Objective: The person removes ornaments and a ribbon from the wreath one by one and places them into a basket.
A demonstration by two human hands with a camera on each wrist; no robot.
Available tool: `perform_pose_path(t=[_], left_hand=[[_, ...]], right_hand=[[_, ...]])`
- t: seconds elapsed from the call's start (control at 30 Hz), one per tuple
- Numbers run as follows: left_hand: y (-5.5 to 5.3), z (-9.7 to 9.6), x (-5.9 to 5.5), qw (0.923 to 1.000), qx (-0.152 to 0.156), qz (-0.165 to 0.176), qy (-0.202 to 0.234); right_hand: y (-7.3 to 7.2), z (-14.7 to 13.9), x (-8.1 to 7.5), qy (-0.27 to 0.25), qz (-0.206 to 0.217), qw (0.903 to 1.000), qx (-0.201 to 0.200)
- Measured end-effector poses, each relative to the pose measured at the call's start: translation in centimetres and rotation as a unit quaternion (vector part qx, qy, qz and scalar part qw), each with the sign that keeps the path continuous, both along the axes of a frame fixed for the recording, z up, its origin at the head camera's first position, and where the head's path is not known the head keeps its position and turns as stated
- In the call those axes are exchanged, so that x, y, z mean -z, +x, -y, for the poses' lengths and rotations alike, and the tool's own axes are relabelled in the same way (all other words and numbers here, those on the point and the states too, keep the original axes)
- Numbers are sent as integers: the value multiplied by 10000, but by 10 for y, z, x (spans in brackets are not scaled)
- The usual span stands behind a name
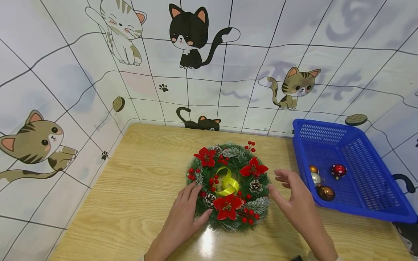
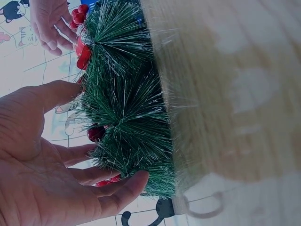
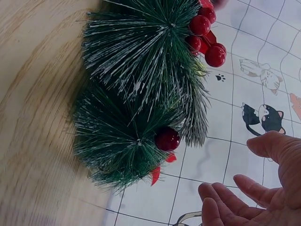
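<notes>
A green Christmas wreath (image 1: 233,150) lies flat on the wooden table, trimmed with red poinsettia flowers (image 1: 228,206), red berries and pinecones (image 1: 255,186). A loop of yellow ribbon (image 1: 230,185) sits in its centre. My left hand (image 1: 186,210) is at the wreath's left side, its fingertips at the needles; the left wrist view shows the hand (image 2: 61,160) with fingers spread along the wreath's edge. My right hand (image 1: 298,206) is beside the right edge, fingers loosely bent and apart from the needles in the right wrist view, holding nothing.
A blue plastic basket (image 1: 356,206) stands on the table at the right. Inside lie a red spotted bauble (image 1: 338,170), a brown bauble (image 1: 326,193), a silver one (image 1: 316,179) and a small orange one (image 1: 314,169). Cat-patterned wall covering (image 1: 209,90) rises behind the table (image 1: 140,174).
</notes>
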State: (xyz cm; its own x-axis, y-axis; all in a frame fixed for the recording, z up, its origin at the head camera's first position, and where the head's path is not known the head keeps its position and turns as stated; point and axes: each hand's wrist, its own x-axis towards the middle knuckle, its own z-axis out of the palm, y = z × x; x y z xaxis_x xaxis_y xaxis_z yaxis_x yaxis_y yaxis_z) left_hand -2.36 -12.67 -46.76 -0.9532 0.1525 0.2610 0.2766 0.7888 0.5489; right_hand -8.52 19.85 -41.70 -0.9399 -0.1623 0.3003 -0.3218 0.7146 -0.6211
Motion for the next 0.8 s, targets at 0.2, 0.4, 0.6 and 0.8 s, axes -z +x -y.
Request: perform_pose_path(t=[0.2,0.4,0.6,0.8], left_hand=[[-1,-1,-1,10000,32,16,-11],[-1,-3,-2,9999,58,68,-48],[-1,-3,-2,9999,21,161,-34],[0,-2,-2,9998,-68,163,-43]], right_hand=[[0,2,2,17,5,10000,-12],[1,7,1,-17,55,10000,-55],[2,14,2,3,33,9999,-164],[-1,22,5,115,-163,9992,-336]])
